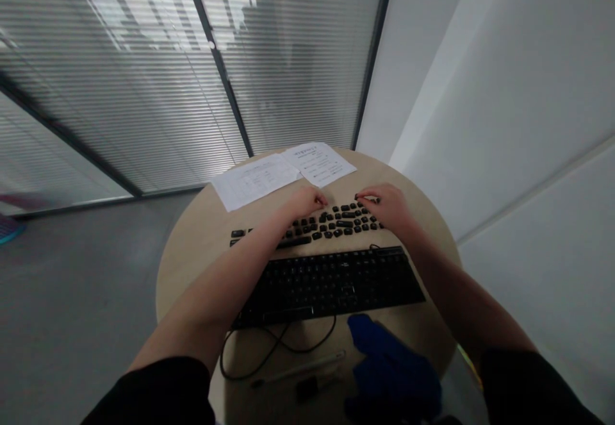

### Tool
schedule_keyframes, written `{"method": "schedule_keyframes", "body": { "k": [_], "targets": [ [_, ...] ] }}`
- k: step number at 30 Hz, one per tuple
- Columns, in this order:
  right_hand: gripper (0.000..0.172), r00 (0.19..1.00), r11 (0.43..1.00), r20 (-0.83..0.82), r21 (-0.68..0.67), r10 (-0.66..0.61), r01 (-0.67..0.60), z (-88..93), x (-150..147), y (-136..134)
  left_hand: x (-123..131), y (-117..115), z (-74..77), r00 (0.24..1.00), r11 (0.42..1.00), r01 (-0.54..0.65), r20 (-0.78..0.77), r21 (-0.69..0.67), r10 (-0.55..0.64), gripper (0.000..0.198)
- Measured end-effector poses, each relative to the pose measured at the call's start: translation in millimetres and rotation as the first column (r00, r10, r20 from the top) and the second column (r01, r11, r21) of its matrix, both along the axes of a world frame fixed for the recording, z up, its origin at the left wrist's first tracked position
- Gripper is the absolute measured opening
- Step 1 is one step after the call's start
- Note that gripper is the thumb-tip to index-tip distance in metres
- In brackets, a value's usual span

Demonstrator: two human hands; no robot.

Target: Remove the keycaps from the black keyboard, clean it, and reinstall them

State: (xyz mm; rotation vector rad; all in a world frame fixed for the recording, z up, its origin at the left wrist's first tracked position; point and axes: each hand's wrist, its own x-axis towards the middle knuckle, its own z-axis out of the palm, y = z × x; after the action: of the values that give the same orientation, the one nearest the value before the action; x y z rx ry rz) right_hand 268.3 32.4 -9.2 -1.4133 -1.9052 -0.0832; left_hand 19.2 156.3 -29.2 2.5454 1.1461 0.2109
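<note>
Loose black keycaps lie in rows on the round wooden table, beyond a black keyboard. My left hand is over the far edge of the rows, its fingers curled together; what they hold, if anything, is too small to tell. At the far right end of the rows is my right hand, thumb and fingertips pinched at a small dark keycap. My left forearm hides part of the keycap rows and the keyboard's left side.
Two printed sheets lie at the table's far edge. Near me are a looped cable, a brush-like tool, a small dark object and a blue cloth. Walls and blinds stand close behind the table.
</note>
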Motion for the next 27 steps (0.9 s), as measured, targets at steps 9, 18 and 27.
{"method": "schedule_keyframes", "body": {
  "k": [9, 18, 27],
  "targets": [
    [0.015, 0.98, 0.981, -0.179, 0.157, -0.081, 0.11, -22.9, 28, -48, 3, 11, -8.7, 0.984, 0.988, 0.142, -0.102, -0.053, -0.147, 0.028],
    [0.018, 0.958, 0.974, -0.255, 0.142, -0.135, 0.175, -48.6, 31, -58, 2, 15, -10.0, 0.987, 0.996, 0.093, -0.133, 0.007, -0.091, 0.027],
    [0.015, 0.949, 0.972, -0.302, 0.178, -0.094, 0.153, -60.7, 38, -60, -17, -40, 48.5, 0.986, 0.97, 0.166, -0.035, 0.176, -0.163, 0.023]
  ]
}}
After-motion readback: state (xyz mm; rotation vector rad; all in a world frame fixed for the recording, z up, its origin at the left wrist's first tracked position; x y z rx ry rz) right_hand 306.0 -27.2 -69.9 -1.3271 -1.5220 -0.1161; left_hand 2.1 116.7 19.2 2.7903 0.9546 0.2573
